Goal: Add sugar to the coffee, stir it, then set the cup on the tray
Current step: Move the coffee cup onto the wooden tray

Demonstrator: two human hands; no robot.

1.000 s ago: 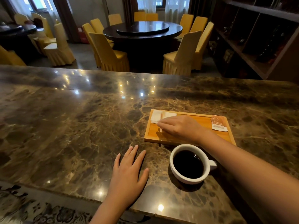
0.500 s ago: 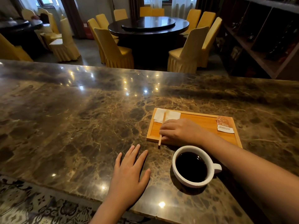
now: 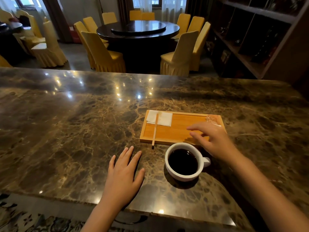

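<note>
A: Okay, quick pass. Left hand [image 3: 122,173] lies flat, fingers spread, palm down on the marble desk [image 3: 66,131], lower centre of frame. Holding nothing, looks like it's just bracing.

B: Right hand [image 3: 212,139]?

A: Hovering over the near right part of the wooden tray [image 3: 177,128], fingers apart and loosely curled, nothing in it. Its knuckles partly cover the sugar packet [image 3: 213,119] at the tray's far right corner. My guess is it's going for that.

B: Cup?

A: White coffee cup [image 3: 184,162] full of black coffee, on the desk just in front of the tray, handle pointing right toward the working hand. Not on the tray yet.

B: Stirrer?

A: Wooden stir stick [image 3: 155,129] lies across the white napkin [image 3: 159,118] at the tray's left end, its near tip overhanging the tray edge. Probably parked there for easy pickup after the sugar.
</note>
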